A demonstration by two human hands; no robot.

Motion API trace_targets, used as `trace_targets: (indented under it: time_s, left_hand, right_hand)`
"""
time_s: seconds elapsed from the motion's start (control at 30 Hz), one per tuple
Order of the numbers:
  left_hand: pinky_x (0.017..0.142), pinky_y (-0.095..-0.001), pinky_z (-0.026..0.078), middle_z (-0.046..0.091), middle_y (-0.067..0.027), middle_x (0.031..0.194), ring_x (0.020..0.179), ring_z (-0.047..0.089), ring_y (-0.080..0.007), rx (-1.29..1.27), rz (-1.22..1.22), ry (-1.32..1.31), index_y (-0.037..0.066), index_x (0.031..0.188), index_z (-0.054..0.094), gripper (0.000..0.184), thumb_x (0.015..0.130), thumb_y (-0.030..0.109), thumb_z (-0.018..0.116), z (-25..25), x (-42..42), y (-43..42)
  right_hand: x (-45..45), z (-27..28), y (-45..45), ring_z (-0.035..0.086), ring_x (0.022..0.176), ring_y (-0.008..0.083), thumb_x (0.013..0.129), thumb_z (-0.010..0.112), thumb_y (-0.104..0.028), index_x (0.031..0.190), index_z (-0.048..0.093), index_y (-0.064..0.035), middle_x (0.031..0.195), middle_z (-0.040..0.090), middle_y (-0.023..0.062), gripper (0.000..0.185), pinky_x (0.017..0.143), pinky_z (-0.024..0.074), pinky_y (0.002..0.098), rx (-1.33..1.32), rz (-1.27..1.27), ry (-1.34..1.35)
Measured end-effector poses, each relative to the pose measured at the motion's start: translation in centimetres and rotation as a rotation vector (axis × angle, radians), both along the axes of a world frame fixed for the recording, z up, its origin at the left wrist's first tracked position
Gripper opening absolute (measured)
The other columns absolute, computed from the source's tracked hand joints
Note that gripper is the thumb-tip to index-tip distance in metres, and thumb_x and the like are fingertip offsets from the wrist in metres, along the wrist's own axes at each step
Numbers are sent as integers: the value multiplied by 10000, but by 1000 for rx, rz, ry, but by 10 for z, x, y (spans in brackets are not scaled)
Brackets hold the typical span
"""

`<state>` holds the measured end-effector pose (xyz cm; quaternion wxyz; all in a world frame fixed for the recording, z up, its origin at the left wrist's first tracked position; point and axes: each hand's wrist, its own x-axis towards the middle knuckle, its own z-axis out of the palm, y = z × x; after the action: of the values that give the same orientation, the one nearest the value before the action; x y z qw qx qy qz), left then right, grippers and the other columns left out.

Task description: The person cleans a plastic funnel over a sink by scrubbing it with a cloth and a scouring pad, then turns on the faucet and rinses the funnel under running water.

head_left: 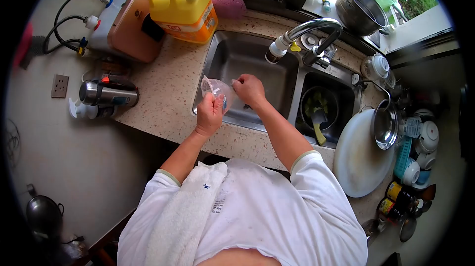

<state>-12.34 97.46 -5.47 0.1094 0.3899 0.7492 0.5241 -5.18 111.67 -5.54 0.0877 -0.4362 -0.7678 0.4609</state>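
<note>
One clear plastic cup [223, 89] sits in the grip of your left hand [210, 112], the thumb and fingers closed on its near side. You hold it tilted over the near left part of the left basin [279, 90]. Your right hand [250, 90] is just beside the cup, its fingertips drawn together; you cannot tell from this view whether they pinch something small. Beyond your right hand, the tap [280, 44] hangs its spout over the same basin. To the right, the smaller basin [352, 99] has a pot [334, 112] in it, with green leaves [316, 100] and a green-handled tool [319, 131] inside. Right of that lies a round white board [361, 159], with a metal bowl [386, 127] overlapping its edge. On your left, the counter [170, 80] carries a yellow jug [184, 11] near the basin's far left corner and a metal flask [109, 93] by the wall.
</note>
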Motion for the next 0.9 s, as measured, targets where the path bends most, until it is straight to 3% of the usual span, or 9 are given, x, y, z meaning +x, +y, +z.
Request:
trace_targets:
  time_s: [0.07, 0.13, 0.2, 0.37, 0.43, 0.63, 0.67, 0.83, 0.9]
  left_hand:
    - [447, -413, 392, 503, -150, 554, 474, 514, -339, -2, -41, 129, 47, 727, 424, 284, 923, 180, 580, 0, 1, -2]
    - [449, -425, 393, 505, -171, 569, 496, 508, -385, -4, -83, 182, 46, 728, 423, 276, 915, 168, 586, 16, 0, -3]
    - [451, -428, 395, 503, -164, 563, 498, 517, -384, -10, -107, 257, 45, 728, 421, 276, 912, 163, 590, 13, -2, -10]
    - [453, -424, 398, 500, -159, 565, 492, 516, -368, 9, -95, 292, 42, 725, 416, 277, 909, 150, 592, 11, 2, -6]
    - [449, -403, 407, 517, -135, 568, 473, 529, -323, -4, -69, 317, 44, 726, 414, 278, 921, 151, 582, 10, 0, -6]
    - [541, -295, 528, 614, -99, 724, 599, 610, -182, 186, 256, -900, 2, 869, 517, 228, 985, 192, 469, 32, 1, 19]
    - [545, -327, 570, 628, -155, 740, 582, 640, -224, 154, 251, -893, -10, 907, 492, 256, 992, 227, 444, 25, -3, 17]
    - [540, -353, 566, 628, -153, 745, 576, 641, -242, 199, 267, -1126, -21, 920, 496, 291, 990, 256, 443, 36, -7, 26]
    - [548, -367, 553, 622, -150, 743, 588, 632, -252, 216, 273, -1181, -17, 929, 504, 283, 987, 255, 449, 41, -7, 34]
  right_hand:
    - [-6, 2, -18, 623, 878, 385, 841, 524, -293, 889, 683, -25, 883, 662, 216, 316, 793, 490, 459, 191, -38, 37]
    - [1, -16, -4, 625, 869, 384, 827, 537, -293, 888, 680, -22, 870, 664, 214, 313, 795, 490, 455, 64, 16, -63]
    - [7, -20, 18, 623, 873, 390, 800, 562, -288, 890, 672, -17, 873, 659, 224, 305, 803, 485, 439, -222, 33, -192]
    - [5, -16, -28, 621, 835, 394, 828, 571, -291, 844, 654, -4, 843, 653, 218, 299, 769, 482, 450, 67, -145, 221]
    - [7, -31, -10, 611, 836, 393, 838, 573, -286, 828, 651, -2, 836, 646, 219, 295, 778, 476, 453, -4, -196, 73]
    - [11, -26, -43, 575, 846, 338, 866, 606, -198, 941, 586, -72, 893, 577, 143, 148, 749, 473, 417, 258, -225, 331]
    - [15, -37, -29, 570, 845, 342, 874, 589, -195, 947, 577, -75, 902, 569, 146, 141, 747, 471, 428, 291, -265, 327]
    - [27, -42, -19, 534, 828, 348, 886, 561, -157, 955, 561, -53, 895, 550, 147, 124, 742, 462, 410, 310, -235, 465]
    - [31, -44, -27, 562, 827, 259, 900, 568, -161, 1006, 566, -23, 922, 588, 119, 174, 761, 469, 358, 211, -405, 537]
